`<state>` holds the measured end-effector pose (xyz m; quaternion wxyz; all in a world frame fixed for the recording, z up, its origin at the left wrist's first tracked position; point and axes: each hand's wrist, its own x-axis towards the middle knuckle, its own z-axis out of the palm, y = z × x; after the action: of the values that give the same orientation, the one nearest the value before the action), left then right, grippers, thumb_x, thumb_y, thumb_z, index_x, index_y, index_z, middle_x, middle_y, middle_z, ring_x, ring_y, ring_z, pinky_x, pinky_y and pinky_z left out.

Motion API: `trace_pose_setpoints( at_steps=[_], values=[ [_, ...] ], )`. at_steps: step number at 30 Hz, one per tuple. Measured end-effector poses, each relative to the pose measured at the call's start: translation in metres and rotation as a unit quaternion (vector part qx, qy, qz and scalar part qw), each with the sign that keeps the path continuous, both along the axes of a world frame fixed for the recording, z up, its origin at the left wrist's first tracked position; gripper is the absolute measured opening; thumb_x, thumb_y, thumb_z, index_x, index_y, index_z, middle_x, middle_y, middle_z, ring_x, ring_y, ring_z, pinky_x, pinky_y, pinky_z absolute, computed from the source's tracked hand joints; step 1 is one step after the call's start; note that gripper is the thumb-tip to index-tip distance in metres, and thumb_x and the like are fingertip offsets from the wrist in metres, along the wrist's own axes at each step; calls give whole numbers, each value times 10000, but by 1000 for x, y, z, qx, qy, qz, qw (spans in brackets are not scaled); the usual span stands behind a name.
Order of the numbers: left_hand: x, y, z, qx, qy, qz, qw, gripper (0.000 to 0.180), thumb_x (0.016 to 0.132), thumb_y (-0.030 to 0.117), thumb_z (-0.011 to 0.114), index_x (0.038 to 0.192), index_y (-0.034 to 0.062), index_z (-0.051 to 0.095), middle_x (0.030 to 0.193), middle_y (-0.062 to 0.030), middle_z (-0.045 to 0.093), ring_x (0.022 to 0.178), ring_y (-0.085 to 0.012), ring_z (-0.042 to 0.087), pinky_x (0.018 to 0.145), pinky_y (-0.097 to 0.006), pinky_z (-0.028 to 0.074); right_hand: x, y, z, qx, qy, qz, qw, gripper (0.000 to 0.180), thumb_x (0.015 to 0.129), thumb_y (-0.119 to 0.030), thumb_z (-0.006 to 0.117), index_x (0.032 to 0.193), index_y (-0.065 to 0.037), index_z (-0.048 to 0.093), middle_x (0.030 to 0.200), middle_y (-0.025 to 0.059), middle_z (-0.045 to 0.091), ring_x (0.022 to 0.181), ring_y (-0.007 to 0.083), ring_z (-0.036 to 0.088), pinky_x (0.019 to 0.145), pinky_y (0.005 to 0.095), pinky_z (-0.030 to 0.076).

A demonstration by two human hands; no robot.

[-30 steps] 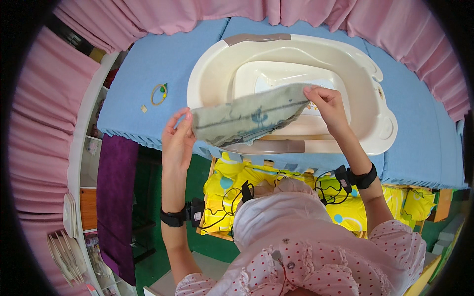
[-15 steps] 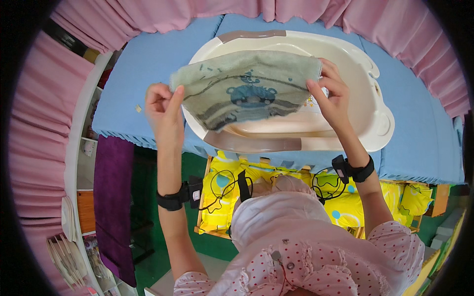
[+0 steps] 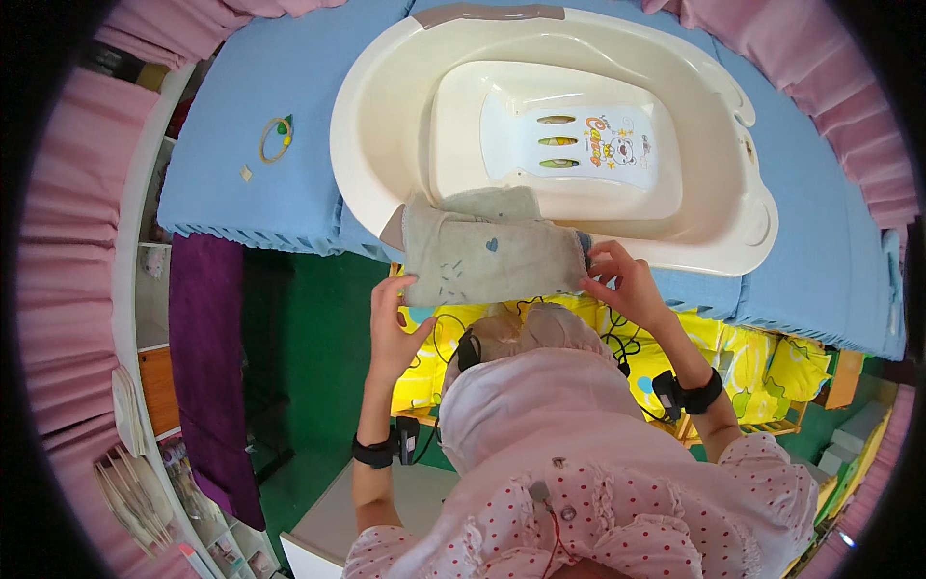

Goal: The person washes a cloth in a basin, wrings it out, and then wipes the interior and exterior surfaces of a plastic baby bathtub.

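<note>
A pale grey-green towel (image 3: 502,256) with a small blue heart and short dark dashes hangs folded over the near rim of a cream baby bathtub (image 3: 719,207). Part of its cloth reaches inside the tub. At the towel's lower left corner is my left hand (image 3: 391,333); its fingertips touch the edge while the thumb stands away from the cloth. My right hand (image 3: 629,289) pinches the opposite side edge between thumb and fingers. Inside the tub lies a white panel (image 3: 521,159) with slots and a printed bear.
The tub stands on a blue-covered surface (image 3: 222,193), with a yellow ring toy (image 3: 260,145) and a small pale tag (image 3: 246,174) at left. Yellow patterned bedding (image 3: 752,376) lies below the near edge. A purple cloth (image 3: 204,367) hangs beside white shelves. Pink curtains (image 3: 82,241) surround everything.
Both hands have come down and nearer to me with the towel. Earlier it was spread above the tub with a blue bear showing; now it drapes over the near rim. My left thumb has come off it.
</note>
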<state>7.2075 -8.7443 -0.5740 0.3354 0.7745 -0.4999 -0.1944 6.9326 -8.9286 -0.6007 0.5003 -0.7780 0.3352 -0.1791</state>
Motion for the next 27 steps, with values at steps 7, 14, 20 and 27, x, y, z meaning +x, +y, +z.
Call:
trace_pose_setpoints(
  at_steps=[7,14,20,27],
  values=[
    [6,1,-21,-77,174,139,972,457,703,56,713,1075,29,450,833,-21,571,638,-53,517,473,-171,349,19,13,3,32,103,-74,991,347,755,-250,658,998,-77,481,620,81,596,529,262,570,502,363,441],
    [11,-11,-8,-13,315,109,943,346,766,28,648,1069,-3,484,779,-13,613,672,-33,524,584,-154,401,30,0,-2,-10,128,-66,989,253,789,-224,607,905,-39,478,623,114,589,555,293,572,517,383,437],
    [20,-10,2,37,332,60,941,179,822,77,596,970,-12,547,847,-17,605,755,-51,536,713,-189,412,10,16,34,-22,42,-103,994,118,798,-108,549,823,-28,466,653,127,571,538,250,560,511,336,427],
    [25,2,-2,86,297,-58,949,85,813,67,588,837,4,536,816,-4,562,830,-74,507,781,-222,396,-21,30,40,145,93,-20,985,113,751,-94,550,793,-24,472,642,122,558,550,260,542,513,349,420]
  ],
)
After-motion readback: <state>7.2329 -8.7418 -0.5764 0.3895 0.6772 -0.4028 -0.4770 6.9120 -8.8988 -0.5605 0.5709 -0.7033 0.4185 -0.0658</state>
